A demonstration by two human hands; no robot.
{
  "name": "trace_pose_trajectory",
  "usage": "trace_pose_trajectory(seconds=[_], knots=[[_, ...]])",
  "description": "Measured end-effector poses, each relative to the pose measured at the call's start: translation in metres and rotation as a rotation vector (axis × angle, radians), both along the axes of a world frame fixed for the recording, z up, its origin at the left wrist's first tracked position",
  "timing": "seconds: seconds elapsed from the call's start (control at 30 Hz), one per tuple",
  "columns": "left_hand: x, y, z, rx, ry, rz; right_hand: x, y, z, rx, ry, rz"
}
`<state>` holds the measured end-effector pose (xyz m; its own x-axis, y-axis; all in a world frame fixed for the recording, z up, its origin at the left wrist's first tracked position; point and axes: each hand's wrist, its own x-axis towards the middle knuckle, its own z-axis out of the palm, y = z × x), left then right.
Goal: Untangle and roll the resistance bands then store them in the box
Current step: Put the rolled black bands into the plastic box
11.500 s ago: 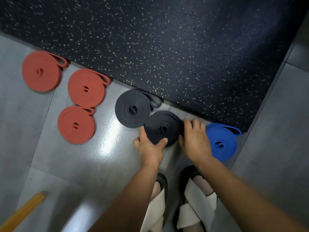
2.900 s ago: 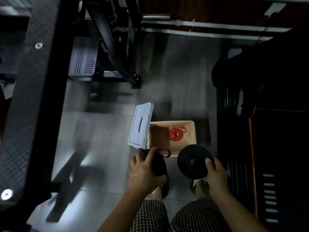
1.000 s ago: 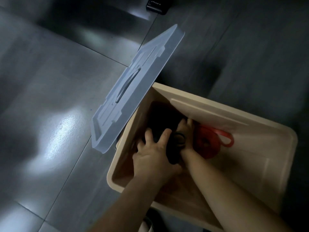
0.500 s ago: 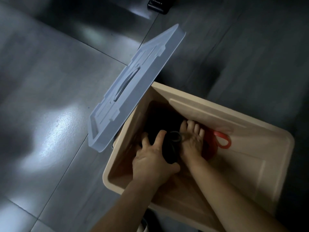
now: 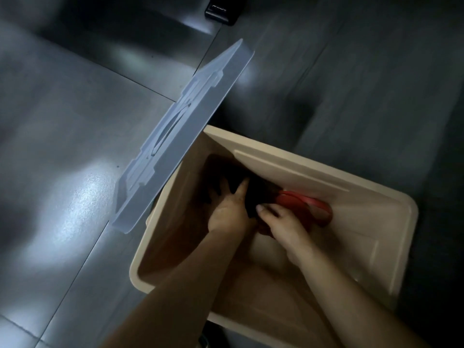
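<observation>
- Dim room; glossy grey floor tiles [image 5: 82, 197], pale glare at left.
- Beige box [image 5: 413, 217] open on the floor, with translucent lid [image 5: 190, 126] leaning against its left rim.
- Left hand [image 5: 228, 212] spread flat on black rolled bands [image 5: 258, 192] in the box's far corner.
- Right hand [image 5: 283, 222] loosely bent, touching the red roll [image 5: 308, 207]; cannot tell whether gripping.
- Small black object [image 5: 221, 13] at the top edge.

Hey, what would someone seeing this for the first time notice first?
Both hands are deep in an open beige box at lower right: the left hand spread on black rolled bands in the shadowed far corner, the right hand beside it. A bright red rolled band sits by the far wall, and a pale lid leans on the box's left edge.
</observation>
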<state>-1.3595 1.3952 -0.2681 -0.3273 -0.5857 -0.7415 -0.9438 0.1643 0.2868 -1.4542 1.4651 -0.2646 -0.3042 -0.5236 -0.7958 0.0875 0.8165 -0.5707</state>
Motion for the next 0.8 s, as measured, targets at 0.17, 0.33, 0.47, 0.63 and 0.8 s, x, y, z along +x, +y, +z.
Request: trace_pose_trajectory(seconds=[0.17,0.33,0.47,0.63,0.8], knots=[[0.005,-0.003,-0.017,0.024,0.052,-0.002,0.014,-0.006,-0.013,-0.011,-0.079,-0.065],[0.008,0.003,-0.009,-0.030,0.028,-0.017,0.020,-0.005,-0.022,0.001,0.097,-0.076],[0.013,0.015,0.031,-0.109,0.108,0.164,0.022,-0.011,-0.017,0.003,0.056,-0.191],[0.022,0.027,0.041,0.255,0.292,1.183,0.026,-0.010,-0.013,-0.064,0.236,-0.040],[0.013,0.015,0.033,0.421,0.442,1.535,0.026,-0.008,-0.008,-0.125,0.304,0.113]])
